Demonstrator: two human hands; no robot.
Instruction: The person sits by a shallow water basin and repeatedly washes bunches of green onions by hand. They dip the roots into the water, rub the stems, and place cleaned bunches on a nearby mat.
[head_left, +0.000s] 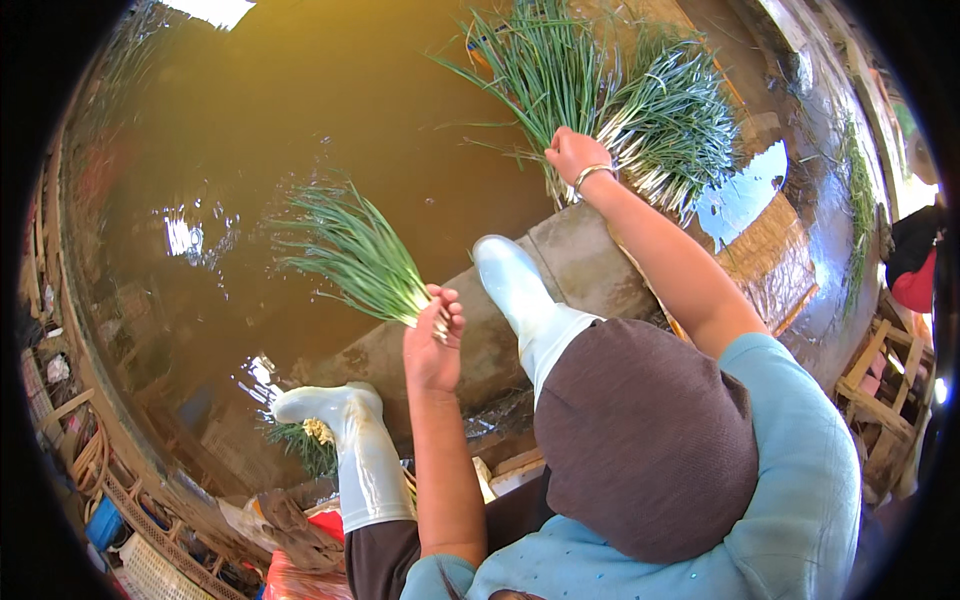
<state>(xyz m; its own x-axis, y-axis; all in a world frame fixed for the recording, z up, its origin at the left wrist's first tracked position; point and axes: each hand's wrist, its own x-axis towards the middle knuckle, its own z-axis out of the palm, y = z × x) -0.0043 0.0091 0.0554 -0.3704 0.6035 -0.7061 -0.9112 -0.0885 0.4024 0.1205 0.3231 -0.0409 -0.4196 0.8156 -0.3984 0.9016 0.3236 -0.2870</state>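
My left hand (433, 341) is shut on the white ends of a small bunch of green onions (352, 251). Its leaves fan out to the upper left, over brown water. My right hand (576, 156), with a metal bangle at the wrist, curls around stems at the lower end of a loose pile of long green onions (551, 71). The fingertips are partly hidden. Just right of that hand lies a thick heap of green onions (686, 124) with white stalk ends towards me.
Murky water (300, 112) fills the basin before me. My pale rubber boots (517, 289) are by a concrete ledge (585, 251). Beside my right arm is a wet, brown-sided box (772, 259). Other greens (304, 450) float by my left boot. A wooden crate (881, 382) and part of a person appear far right.
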